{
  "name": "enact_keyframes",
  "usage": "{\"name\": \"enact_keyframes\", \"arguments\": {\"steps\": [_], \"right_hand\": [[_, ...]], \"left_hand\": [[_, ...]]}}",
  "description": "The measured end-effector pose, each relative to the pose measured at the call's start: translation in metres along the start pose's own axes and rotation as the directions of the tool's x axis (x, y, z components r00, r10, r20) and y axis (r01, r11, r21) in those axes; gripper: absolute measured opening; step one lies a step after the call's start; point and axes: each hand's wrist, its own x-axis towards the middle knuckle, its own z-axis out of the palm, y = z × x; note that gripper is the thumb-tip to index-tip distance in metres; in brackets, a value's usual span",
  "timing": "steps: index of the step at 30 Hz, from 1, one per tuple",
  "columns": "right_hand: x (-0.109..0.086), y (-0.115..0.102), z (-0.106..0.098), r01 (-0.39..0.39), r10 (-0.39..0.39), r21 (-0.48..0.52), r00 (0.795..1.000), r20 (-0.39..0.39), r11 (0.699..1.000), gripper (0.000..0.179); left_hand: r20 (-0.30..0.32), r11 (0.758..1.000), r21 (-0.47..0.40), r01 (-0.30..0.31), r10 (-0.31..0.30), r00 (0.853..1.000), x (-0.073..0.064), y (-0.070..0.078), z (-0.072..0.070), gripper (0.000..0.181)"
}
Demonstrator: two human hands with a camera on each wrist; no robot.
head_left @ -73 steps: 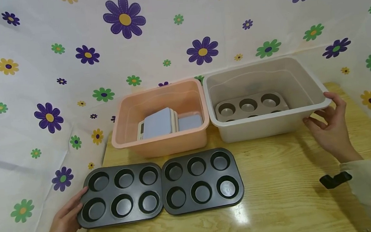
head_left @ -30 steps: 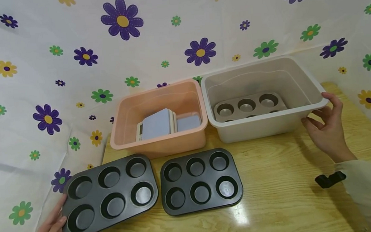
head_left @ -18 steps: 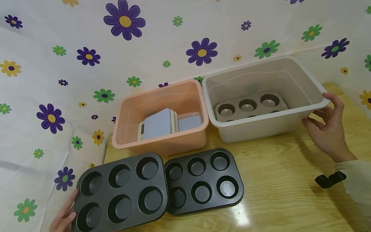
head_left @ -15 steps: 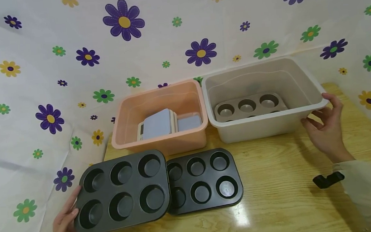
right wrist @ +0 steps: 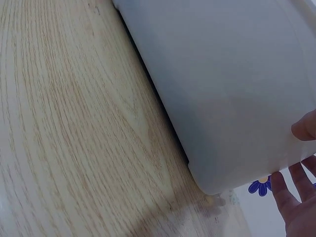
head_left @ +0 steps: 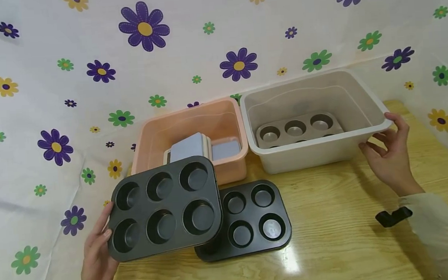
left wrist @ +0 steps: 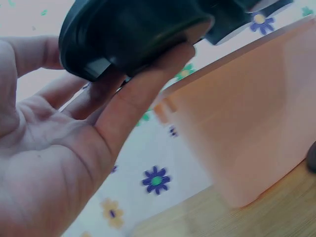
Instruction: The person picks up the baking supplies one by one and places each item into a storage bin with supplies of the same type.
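Observation:
My left hand (head_left: 97,257) grips the left edge of a dark six-cup muffin tin (head_left: 165,207), held tilted above the table. In the left wrist view, the fingers (left wrist: 133,106) curl around the tin's end and touch the underside of a cup (left wrist: 158,34). The tin overlaps the front of the peach bin (head_left: 232,170) and part of a second dark muffin tin (head_left: 255,215) lying on the table. My right hand (head_left: 393,158) pinches the front right corner of the white bin (head_left: 307,156), thumb on its outer wall. Inside that bin lies a brown-grey muffin tin (head_left: 281,125).
Inside the peach bin is a kitchen scale (head_left: 187,149) with a pale blue top, beside another flat pale blue piece (head_left: 226,150). Both bins stand side by side at the back of the wooden table (head_left: 332,232), against a flower-print cloth (head_left: 187,60).
The left hand has lifted the muffin tin off the table and carried it up and right, partly over the second tin and the peach bin. The right hand stays on the white bin.

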Motion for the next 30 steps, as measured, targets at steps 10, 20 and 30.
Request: {"name": "enact_keyframes", "arguments": {"steps": [10,20,30], "right_hand": [[0.001,0.000,0.001,0.008,-0.008,0.030,1.000,0.010,1.000,0.091],[-0.001,-0.001,0.001,-0.005,0.006,0.054,1.000,-0.008,0.999,0.091],[-0.002,0.000,0.004,0.005,-0.003,0.097,1.000,-0.018,0.995,0.088]], "left_hand": [[0.061,0.998,-0.012,-0.059,0.059,0.996,0.028,-0.017,0.018,0.062],[0.043,0.998,0.032,-0.056,0.055,0.998,0.058,-0.034,0.044,0.059],[0.099,0.998,0.059,-0.005,-0.001,0.995,0.096,-0.052,0.073,0.059]]}}
